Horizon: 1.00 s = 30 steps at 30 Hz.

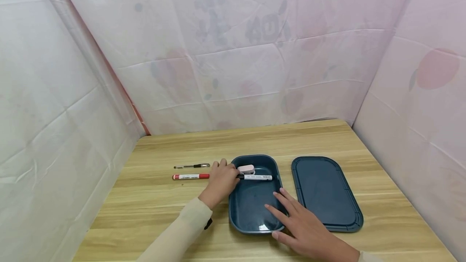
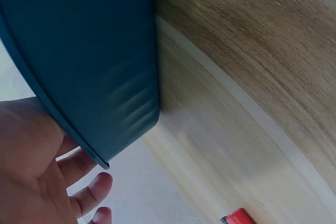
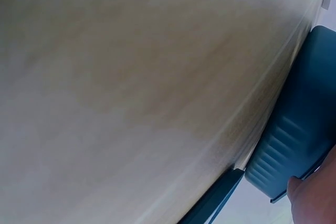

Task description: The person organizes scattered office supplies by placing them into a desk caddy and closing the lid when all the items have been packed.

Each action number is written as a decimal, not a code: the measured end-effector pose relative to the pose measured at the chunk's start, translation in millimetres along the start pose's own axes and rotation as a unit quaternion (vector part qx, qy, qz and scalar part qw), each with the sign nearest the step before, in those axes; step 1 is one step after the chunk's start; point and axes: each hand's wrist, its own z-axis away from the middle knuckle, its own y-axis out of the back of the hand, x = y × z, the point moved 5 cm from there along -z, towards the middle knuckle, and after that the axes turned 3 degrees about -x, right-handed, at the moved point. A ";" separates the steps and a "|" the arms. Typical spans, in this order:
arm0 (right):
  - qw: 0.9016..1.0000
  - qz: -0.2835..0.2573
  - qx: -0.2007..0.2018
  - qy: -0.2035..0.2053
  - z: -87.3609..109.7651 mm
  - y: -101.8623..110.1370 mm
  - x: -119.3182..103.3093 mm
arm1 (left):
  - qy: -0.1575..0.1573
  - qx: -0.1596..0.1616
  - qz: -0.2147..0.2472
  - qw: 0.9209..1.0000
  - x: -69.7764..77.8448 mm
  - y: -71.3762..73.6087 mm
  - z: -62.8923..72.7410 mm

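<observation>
A dark blue rectangular box (image 1: 255, 209) stands uncovered on the table. At its left rim, my left hand (image 1: 221, 183) pinches the black-capped end of a white marker (image 1: 258, 177), whose body points right inside the box. Just behind the marker, a small pale pink rounded object (image 1: 246, 169) lies in the box; its kind is unclear. My right hand (image 1: 306, 227) rests with spread fingers over the box's near right rim. In the left wrist view, the left hand (image 2: 31, 166) reaches over the rim, its fingertips partly hidden.
A red-capped marker (image 1: 189, 176) and a thin black pen (image 1: 191, 166) lie left of the box. To the right lies a flat dark blue lid (image 1: 325, 193). Pale printed cloth (image 1: 233, 72) hangs behind and beside the wooden table (image 1: 145, 205).
</observation>
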 end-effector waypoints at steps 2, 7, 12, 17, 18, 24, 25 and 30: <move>1.000 -0.001 -0.003 -0.003 -0.1 0.2 -0.3 | 0.003 0.000 -0.001 1.000 0.5 -0.9 -1.0; 1.000 0.003 0.001 -0.003 1.0 1.3 -1.0 | 0.011 -0.004 0.014 1.000 0.9 -4.9 -2.5; 1.000 0.007 0.008 0.003 1.5 1.7 -2.0 | 0.011 0.003 0.029 1.000 -0.8 -5.7 -1.2; 1.000 0.002 0.005 0.000 1.2 1.8 -1.8 | 0.024 -0.002 0.070 0.997 -3.9 -5.2 0.6; 1.000 0.000 0.002 -0.002 1.0 1.7 -1.6 | 0.025 -0.004 0.080 0.996 -4.5 -5.2 0.9; 1.000 -0.008 -0.007 -0.010 0.5 2.0 -1.0 | 0.031 0.006 0.137 0.990 -9.4 -5.0 4.2; 1.000 -0.008 -0.007 -0.010 0.4 1.9 -0.9 | 0.033 0.009 0.145 0.989 -10.7 -5.1 5.0; 1.000 -0.003 -0.003 -0.009 0.2 1.5 -1.1 | 0.044 0.020 0.161 0.986 -16.1 -5.1 9.6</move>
